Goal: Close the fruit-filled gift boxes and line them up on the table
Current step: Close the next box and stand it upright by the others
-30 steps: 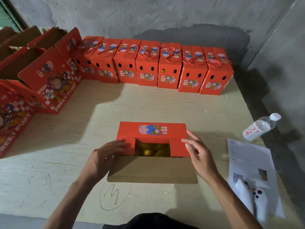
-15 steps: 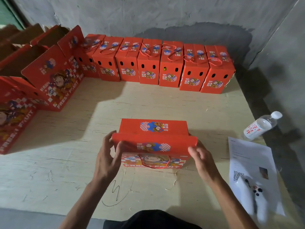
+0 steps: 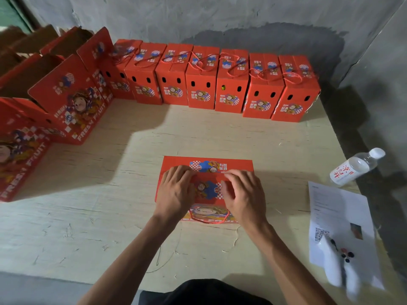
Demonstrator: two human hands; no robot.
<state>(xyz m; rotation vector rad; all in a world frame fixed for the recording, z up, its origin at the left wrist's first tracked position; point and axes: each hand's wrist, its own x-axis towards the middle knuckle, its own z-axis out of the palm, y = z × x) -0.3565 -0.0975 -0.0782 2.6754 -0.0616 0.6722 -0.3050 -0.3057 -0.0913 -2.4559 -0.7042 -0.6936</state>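
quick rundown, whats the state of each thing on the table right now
box in front: top flaps folded down, both hands pressing on them
left hand: flat on the box top
right hand: flat on the box top, fingers bent
row of boxes by the wall: closed, upright, side by side
boxes at left: flaps up, open
water bottle: capped, lying on its side
paper sheet: lying flat

— What's behind?
— A rough grey concrete wall (image 3: 220, 16), with a darker patch above the right half, meeting a second wall (image 3: 383, 69) at a right-hand corner.
— And below?
— A pale, scratched wooden tabletop (image 3: 88, 216), partly shadowed at left.
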